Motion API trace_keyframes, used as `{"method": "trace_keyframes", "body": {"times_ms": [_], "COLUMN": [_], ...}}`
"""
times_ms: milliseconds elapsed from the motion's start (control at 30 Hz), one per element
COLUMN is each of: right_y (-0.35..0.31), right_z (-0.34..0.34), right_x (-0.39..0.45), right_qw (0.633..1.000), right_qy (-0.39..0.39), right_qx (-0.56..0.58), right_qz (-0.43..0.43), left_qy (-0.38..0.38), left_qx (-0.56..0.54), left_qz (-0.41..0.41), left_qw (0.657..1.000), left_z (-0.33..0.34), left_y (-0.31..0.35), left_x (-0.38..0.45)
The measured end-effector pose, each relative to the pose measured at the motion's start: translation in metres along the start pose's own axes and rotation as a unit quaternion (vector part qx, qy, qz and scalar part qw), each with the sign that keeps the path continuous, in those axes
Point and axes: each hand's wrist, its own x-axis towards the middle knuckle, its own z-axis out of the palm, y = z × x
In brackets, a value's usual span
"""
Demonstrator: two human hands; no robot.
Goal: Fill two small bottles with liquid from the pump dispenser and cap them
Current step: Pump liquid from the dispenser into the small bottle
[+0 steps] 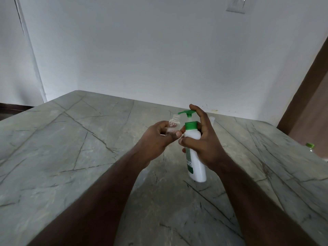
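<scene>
My right hand (204, 141) grips a white pump dispenser (195, 157) with a green collar and green pump head, held off the table and tilted; my index finger rests on top of the pump head (187, 112). My left hand (156, 137) holds a small clear bottle (173, 124), uncapped, its open neck just left of and below the green nozzle tip. Behind my right hand a small pale object (212, 119) stands on the table, mostly hidden. No loose caps are visible.
A grey marble-patterned table (79, 148) stretches under both arms, meeting a white wall behind. At the far right edge a clear bottle with a green cap (310, 147) pokes into view. A brown door frame (308, 96) rises at right.
</scene>
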Motion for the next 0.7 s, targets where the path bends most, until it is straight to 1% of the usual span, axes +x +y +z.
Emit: {"method": "trace_keyframes", "body": {"times_ms": [267,700], "right_y": [0.0009,0.0039], "right_z": [0.0047,0.0055], "right_x": [0.0027,0.0048], "right_qw": [1.0,0.999], "right_qy": [0.009,0.009], "right_qx": [-0.017,-0.019], "right_qz": [-0.022,-0.028], "left_qy": [0.011,0.01], "left_qx": [-0.035,-0.016], "left_qz": [0.011,0.011], "left_qw": [0.999,1.0], "left_z": [-0.0019,-0.0012], "left_y": [0.0018,0.0016], "left_x": [-0.0023,-0.0013]}}
